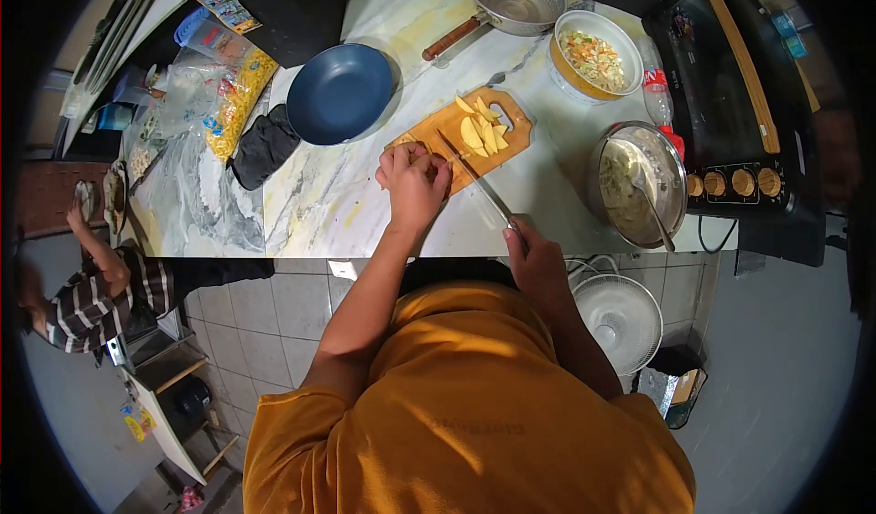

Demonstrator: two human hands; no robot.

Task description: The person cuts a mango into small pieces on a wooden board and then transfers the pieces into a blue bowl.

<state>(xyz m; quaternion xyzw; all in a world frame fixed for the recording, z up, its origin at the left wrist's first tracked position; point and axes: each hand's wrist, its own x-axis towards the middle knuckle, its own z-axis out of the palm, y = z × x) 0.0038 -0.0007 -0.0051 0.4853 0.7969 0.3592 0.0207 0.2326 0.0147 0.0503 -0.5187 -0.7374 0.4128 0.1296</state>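
Observation:
A wooden cutting board (pixel 513 123) lies on the marble-patterned counter, with several pale yellow potato wedges (pixel 474 132) on its right half. My left hand (pixel 415 181) is closed over the board's left end, fingers curled down on a potato piece that they mostly hide. In my right hand (pixel 537 257) is the handle of a knife (pixel 488 193). Its blade slants up and left across the board, just right of my left fingertips and beside the wedges.
Behind the board are a blue pan (pixel 339 94) and a steel pan (pixel 517 1). On the right stand a bowl of chopped vegetables (pixel 593 53), a metal bowl with a spoon (pixel 639 185) and an oven (pixel 730 85). Bags of food (pixel 242 94) lie left. Another person (pixel 109 281) is at far left.

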